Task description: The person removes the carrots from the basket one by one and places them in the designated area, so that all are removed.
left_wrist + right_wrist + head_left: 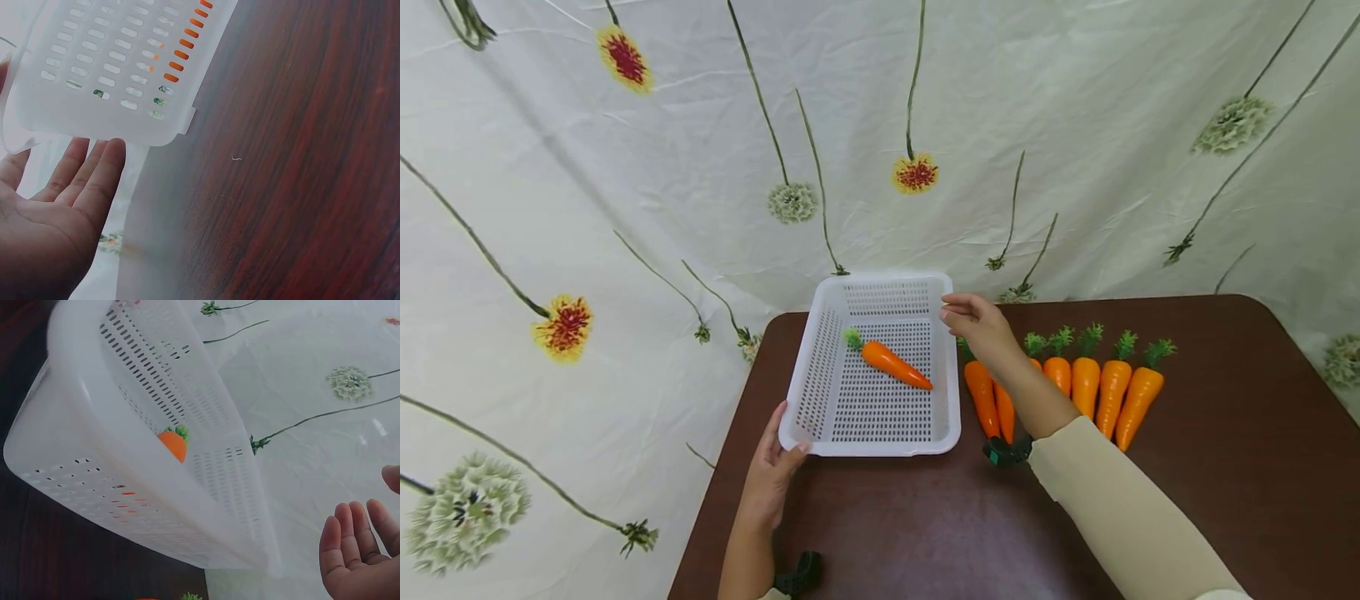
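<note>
While your left hand (769,477) is resting against the near left corner of the basket (820,350), its fingers are lying straight and together along the outer wall, with the thumb touching the rim; nothing is being pinched. In the left wrist view, the fingertips (100,164) are sitting just below the basket's lower edge (112,128), and the palm is facing up.

Your right hand (981,327) is hovering at the far right corner of the basket, just beside the rim, with fingers relaxed and slightly bent, holding nothing. In the right wrist view, the palm (359,550) is showing loose and empty, apart from the basket wall (206,456).

One carrot (891,362) is lying inside the basket, slanting across the floor with its green top toward the far left corner and its tip toward the right wall. The right wrist view is showing its top end (173,444) through the open mouth.

A row of carrots (1086,383) is lying on the table (1225,467) just right of the basket, green tops pointing away from you; your right forearm is crossing over those nearest the basket. The basket is standing near the far left edge of the table, with a flowered cloth (625,167) hanging behind it.
</note>
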